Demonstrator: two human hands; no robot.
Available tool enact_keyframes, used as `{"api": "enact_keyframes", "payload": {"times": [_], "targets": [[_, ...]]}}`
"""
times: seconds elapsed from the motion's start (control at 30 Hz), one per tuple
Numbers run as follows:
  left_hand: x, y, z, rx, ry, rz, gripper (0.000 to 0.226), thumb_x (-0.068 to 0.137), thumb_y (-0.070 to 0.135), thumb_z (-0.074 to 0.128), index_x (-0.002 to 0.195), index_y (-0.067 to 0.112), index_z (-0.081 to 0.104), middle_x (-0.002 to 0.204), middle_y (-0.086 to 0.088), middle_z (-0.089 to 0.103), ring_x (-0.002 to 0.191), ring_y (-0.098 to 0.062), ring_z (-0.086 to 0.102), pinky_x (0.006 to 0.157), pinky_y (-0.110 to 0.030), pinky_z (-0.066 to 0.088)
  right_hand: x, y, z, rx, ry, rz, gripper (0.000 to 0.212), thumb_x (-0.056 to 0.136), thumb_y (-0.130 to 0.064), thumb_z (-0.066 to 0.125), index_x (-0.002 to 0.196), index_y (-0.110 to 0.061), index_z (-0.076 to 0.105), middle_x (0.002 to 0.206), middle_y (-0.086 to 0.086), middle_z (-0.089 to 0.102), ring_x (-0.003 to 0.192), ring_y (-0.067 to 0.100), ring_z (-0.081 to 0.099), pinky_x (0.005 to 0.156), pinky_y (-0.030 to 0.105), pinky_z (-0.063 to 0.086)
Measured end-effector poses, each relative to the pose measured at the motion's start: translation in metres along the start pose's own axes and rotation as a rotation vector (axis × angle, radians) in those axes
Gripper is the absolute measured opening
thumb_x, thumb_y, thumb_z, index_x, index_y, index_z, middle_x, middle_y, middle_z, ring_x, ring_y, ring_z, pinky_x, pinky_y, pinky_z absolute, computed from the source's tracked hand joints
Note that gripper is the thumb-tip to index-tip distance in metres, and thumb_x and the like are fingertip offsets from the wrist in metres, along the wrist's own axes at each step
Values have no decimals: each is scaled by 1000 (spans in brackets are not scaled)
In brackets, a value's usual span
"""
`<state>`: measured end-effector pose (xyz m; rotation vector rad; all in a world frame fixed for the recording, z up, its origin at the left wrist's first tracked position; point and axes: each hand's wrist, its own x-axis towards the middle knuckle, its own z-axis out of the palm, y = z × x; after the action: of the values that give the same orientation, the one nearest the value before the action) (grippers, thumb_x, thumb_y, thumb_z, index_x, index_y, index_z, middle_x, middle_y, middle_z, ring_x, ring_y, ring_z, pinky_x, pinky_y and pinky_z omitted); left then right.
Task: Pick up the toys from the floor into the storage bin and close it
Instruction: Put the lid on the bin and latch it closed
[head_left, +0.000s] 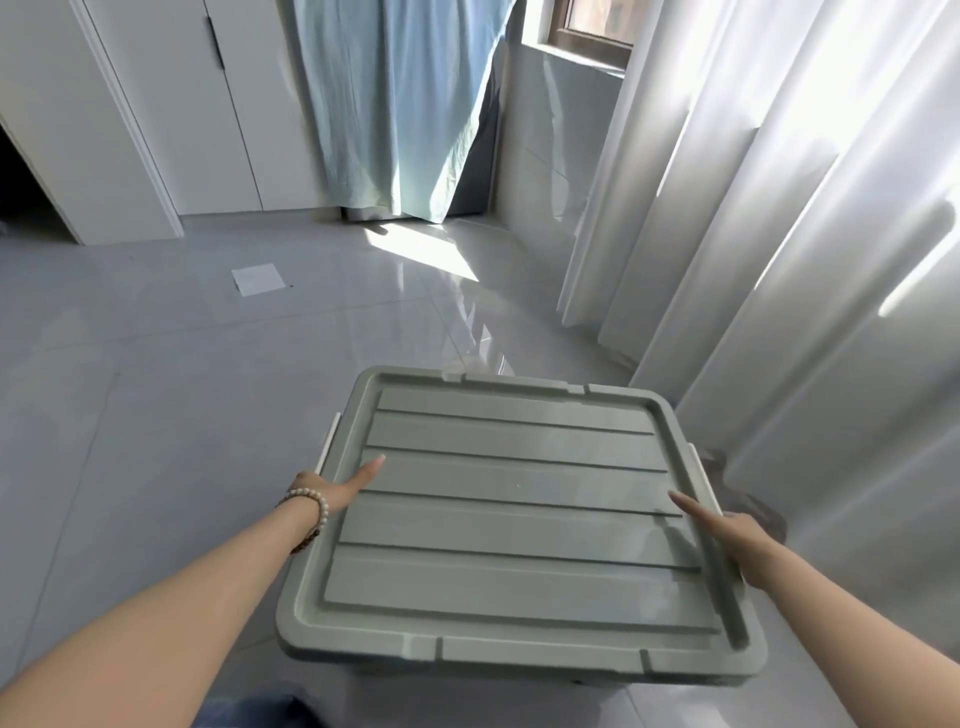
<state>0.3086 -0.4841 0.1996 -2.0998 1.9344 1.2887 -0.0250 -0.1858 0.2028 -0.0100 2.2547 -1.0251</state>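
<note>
Glossy grey tile floor (156, 415), white curtains (779, 234) at right. Lid (519, 519) level, low near floor; bin judged beneath, hidden; toys not visible. Left hand (337, 491) and right hand (737, 540) pinch opposite side edges, thumbs flat on top, fingers hidden under rim.

Risks: lid seats askew, white latches (326, 452) miss; smooth plastic slips; fingers trapped under rim on press-down.

Lid: grey-green matte plastic, stepped ribs, rounded corners, raised rim.

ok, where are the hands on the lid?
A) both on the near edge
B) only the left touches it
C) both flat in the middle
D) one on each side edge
D: left hand grips the lid at its left edge, right hand at its right edge, thumbs on top.
</note>
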Motion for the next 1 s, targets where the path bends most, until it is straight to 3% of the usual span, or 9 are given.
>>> {"api": "enact_keyframes", "payload": {"times": [0.1,0.2,0.33,0.47,0.53,0.67,0.87,0.93,1.0], "targets": [[-2,2,8,56,99,21,127,37,91,54,122,-3,46,115,-19,59,101,-34,59,84,-41,52,0,1,-4,101,74,52,92,58,-55,80,123,5,53,121,18,57,109,37,54,99,45,43],[-11,24,9,61,119,75,119,37,92,51,109,-3,54,99,-16,63,85,-30,61,70,-34,52,-8,8,-22,163,96,69,86,55,-52,81,116,5,58,105,16,62,97,34,57,95,43,46],[-38,65,20,-5,70,157,110,53,83,57,117,-6,52,95,-14,57,83,-28,55,69,-32,44,-36,19,-75,262,198,70,73,66,-49,78,109,8,58,88,13,60,72,28,55,79,38,44],[-91,118,35,38,-40,302,115,50,87,49,116,-8,52,78,-11,56,61,-21,47,50,-28,34,-91,41,-147,331,309,84,90,48,-67,78,105,1,63,98,17,66,88,34,62,87,44,50],[-127,153,48,53,-91,405,117,53,86,48,124,-7,46,80,-11,55,67,-23,51,55,-30,39,-123,57,-188,361,383,100,93,50,-65,78,111,4,60,97,17,66,85,33,63,78,41,52],[-201,211,84,25,-185,568,117,62,81,52,140,-3,31,134,-21,47,120,-36,48,99,-42,39,-186,90,-261,465,534,103,77,68,-51,75,113,8,57,80,13,61,69,28,56,52,31,39],[-298,266,156,51,-373,733,114,67,79,49,142,-4,28,141,-22,41,126,-36,44,102,-41,35,-259,150,-340,517,749,179,89,64,-55,75,121,9,52,86,15,60,73,29,56,62,35,44],[-327,273,181,87,-413,757,110,71,77,47,141,-6,28,130,-24,49,116,-34,51,94,-40,40,-276,172,-361,527,805,218,94,61,-56,75,124,9,51,90,16,61,74,30,56,63,35,44],[-350,277,210,143,-433,785,112,68,81,43,136,-7,34,87,-16,55,77,-25,55,64,-34,43,-289,195,-379,526,832,258,99,55,-60,76,122,9,52,87,16,62,75,30,58,62,35,45]]}}
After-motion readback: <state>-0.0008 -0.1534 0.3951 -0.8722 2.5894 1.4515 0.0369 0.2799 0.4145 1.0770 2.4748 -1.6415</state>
